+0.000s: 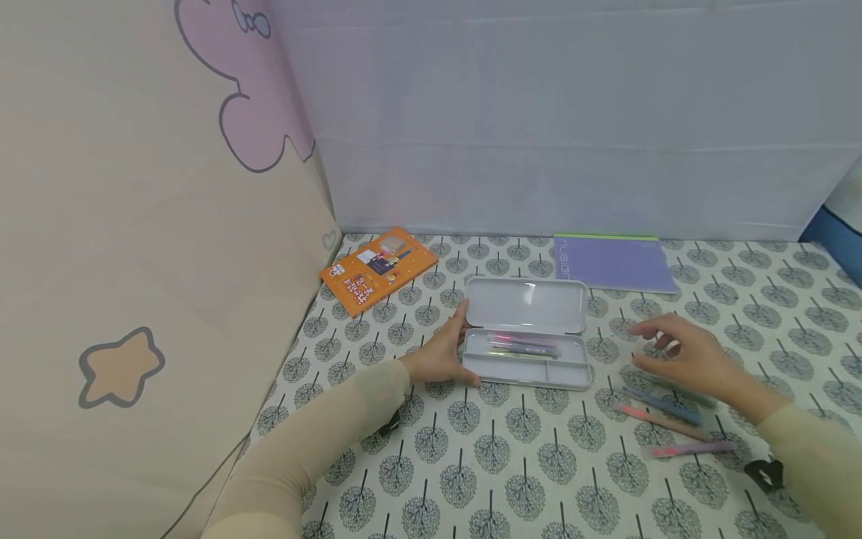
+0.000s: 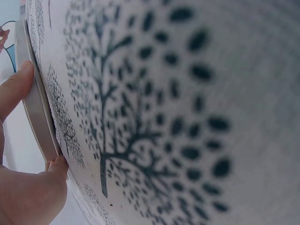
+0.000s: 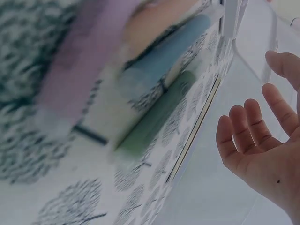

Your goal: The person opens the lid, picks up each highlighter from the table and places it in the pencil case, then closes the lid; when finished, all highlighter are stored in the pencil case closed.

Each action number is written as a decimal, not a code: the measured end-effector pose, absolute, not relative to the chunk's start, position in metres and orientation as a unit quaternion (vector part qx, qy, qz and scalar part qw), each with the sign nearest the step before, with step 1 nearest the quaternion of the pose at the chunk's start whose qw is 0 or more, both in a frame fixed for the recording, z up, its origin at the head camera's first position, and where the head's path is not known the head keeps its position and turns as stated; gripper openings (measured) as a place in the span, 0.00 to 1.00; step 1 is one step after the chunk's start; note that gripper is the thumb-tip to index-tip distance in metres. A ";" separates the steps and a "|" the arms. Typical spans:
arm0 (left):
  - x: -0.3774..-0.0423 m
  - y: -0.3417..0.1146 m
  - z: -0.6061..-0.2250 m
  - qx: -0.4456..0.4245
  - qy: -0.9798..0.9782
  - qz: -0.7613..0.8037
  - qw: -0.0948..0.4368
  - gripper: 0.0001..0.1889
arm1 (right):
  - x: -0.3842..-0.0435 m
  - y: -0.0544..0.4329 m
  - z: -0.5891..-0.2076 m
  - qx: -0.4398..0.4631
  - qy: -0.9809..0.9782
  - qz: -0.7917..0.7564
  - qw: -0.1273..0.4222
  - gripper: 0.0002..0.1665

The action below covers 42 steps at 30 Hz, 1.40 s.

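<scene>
A white pencil case [image 1: 505,369] lies with its lid [image 1: 525,305] folded back. Several pens [image 1: 528,348] rest in its long rear compartment. My left hand [image 1: 441,355] grips the case's left end, thumb at the front corner and fingers along the side; the left wrist view shows fingertips on the case's pale wall [image 2: 41,122]. My right hand [image 1: 694,355] hovers right of the case with fingers loosely bent and nothing in them. Below it lie a green pen [image 3: 157,117], a blue pen [image 1: 663,405], a peach pen [image 1: 667,424] and a purple pen [image 1: 700,448].
An orange booklet [image 1: 377,271] lies at the back left, near the wall panel. Behind the case, to the right, is a purple notebook [image 1: 616,263] with a green top edge. A tree-patterned cloth [image 1: 525,498] covers the table, and a pale curtain [image 1: 566,112] hangs behind.
</scene>
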State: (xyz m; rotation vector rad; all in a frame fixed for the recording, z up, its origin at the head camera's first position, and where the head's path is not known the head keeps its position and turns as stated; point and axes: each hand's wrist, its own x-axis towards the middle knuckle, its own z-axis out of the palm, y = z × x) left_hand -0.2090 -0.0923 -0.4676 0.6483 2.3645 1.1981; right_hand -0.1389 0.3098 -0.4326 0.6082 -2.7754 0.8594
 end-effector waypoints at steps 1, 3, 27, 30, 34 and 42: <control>-0.209 -0.092 -0.467 0.232 0.848 0.429 0.205 0.79 | -0.137 0.314 -0.434 0.200 -0.933 0.286 0.086 0.25; -0.208 -0.092 -0.467 0.229 0.849 0.429 0.207 0.79 | -0.133 0.322 -0.436 0.193 -0.936 0.282 0.081 0.24; -0.209 -0.092 -0.469 0.233 0.853 0.422 0.198 0.78 | -0.108 0.352 -0.467 0.180 -0.952 0.238 0.068 0.24; -0.209 -0.093 -0.469 0.234 0.852 0.425 0.199 0.78 | -0.108 0.350 -0.466 0.179 -0.952 0.239 0.062 0.22; -0.208 -0.092 -0.468 0.231 0.852 0.424 0.201 0.78 | -0.109 0.348 -0.465 0.172 -0.954 0.240 0.046 0.20; -0.208 -0.092 -0.468 0.231 0.848 0.431 0.203 0.79 | -0.111 0.344 -0.462 0.172 -0.956 0.237 0.036 0.17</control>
